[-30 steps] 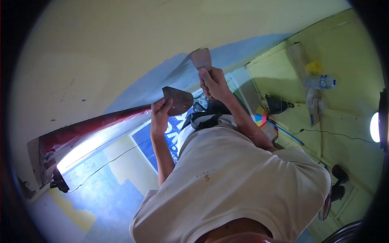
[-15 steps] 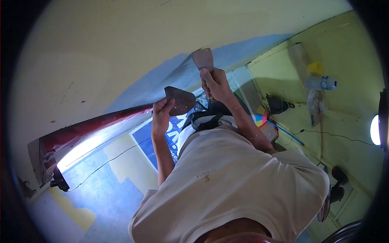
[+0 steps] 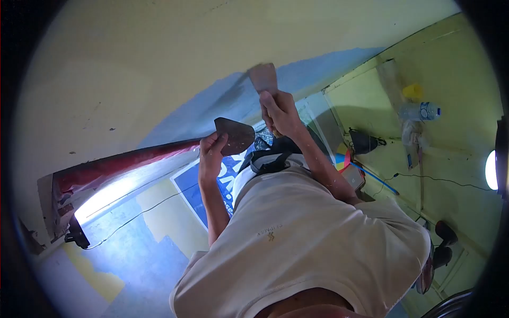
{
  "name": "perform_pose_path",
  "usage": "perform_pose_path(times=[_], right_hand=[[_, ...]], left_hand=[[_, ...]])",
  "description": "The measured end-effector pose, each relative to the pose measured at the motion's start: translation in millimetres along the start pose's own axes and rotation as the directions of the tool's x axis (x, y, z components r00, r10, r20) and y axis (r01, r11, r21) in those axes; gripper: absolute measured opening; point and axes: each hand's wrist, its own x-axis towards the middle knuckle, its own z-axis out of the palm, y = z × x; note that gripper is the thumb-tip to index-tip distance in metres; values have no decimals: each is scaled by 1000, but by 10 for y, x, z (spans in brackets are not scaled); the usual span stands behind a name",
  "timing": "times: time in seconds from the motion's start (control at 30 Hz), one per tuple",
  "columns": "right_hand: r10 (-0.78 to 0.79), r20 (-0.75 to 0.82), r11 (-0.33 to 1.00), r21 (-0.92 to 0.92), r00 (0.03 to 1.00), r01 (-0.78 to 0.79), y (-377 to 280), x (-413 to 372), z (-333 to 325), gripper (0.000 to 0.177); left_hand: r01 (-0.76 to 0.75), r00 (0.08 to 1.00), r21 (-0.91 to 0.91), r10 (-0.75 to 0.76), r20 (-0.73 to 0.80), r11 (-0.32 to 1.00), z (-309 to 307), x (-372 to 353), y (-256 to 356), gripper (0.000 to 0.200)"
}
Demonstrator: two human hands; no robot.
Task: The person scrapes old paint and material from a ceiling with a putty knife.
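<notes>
My right hand (image 3: pixel 281 112) is closed round a putty knife (image 3: pixel 263 78), its broad pale blade pointing up against the wall. Along that wall (image 3: pixel 175 63), a blue-grey band meets a cream area, and the blade sits at their border. Lower and to the left, my left hand (image 3: pixel 211 155) grips a dark, wide-bladed scraper (image 3: pixel 235 137) spotted with pale specks. Its handle is hidden by my fingers. The two blades are apart.
A lit lamp (image 3: pixel 79 233) with a cable stands at the left, beside a red-lined opening (image 3: pixel 122 167). A blue printed sheet (image 3: pixel 199 193) lies below. To the right are a plastic bottle (image 3: pixel 419 111), a yellow cup (image 3: pixel 412 91) and a black bag (image 3: pixel 366 141).
The putty knife in my right hand has shifted slightly left along the wall. My left hand and its scraper sit a touch lower in view.
</notes>
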Motion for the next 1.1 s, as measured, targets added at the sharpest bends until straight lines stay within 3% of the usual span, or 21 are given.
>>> perform_pose_path(times=[0.1,0.2,0.33,0.5,0.63,0.77,0.87,1.0,1.1], right_hand=[[-69,3,997,-35,998,69,-122,40,74,43],[16,-39,1000,15,999,-16,60,-52,6,43],[10,-6,1000,-26,1000,-10,53,-47,-59,43],[-8,8,995,-96,1000,9,-109,30,52,43],[-2,9,999,-47,1000,3,57,13,12,43],[16,11,999,-45,1000,-15,-1,-10,17,44],[36,3,996,-78,999,-35,48,-52,-37,44],[58,25,997,-42,998,-57,69,-44,-10,44],[13,6,995,-94,1000,-12,202,-7,-88,43]], left_hand=[[24,999,-7,-24,27,1000,-84,-75,-119,21],[-11,999,-23,10,-40,1000,129,-178,142,21],[-20,999,-68,22,33,998,5,-103,-20,19],[73,997,-93,-72,18,993,0,-102,-35,18],[-54,997,15,53,50,998,-169,-31,-202,20],[40,999,-50,-39,6,998,-100,-65,-146,19],[-35,998,-72,39,55,997,-83,-62,-152,20],[72,997,-62,-71,14,995,-9,-77,-56,19],[3,1000,-29,-4,-22,1000,105,-98,-16,13]])
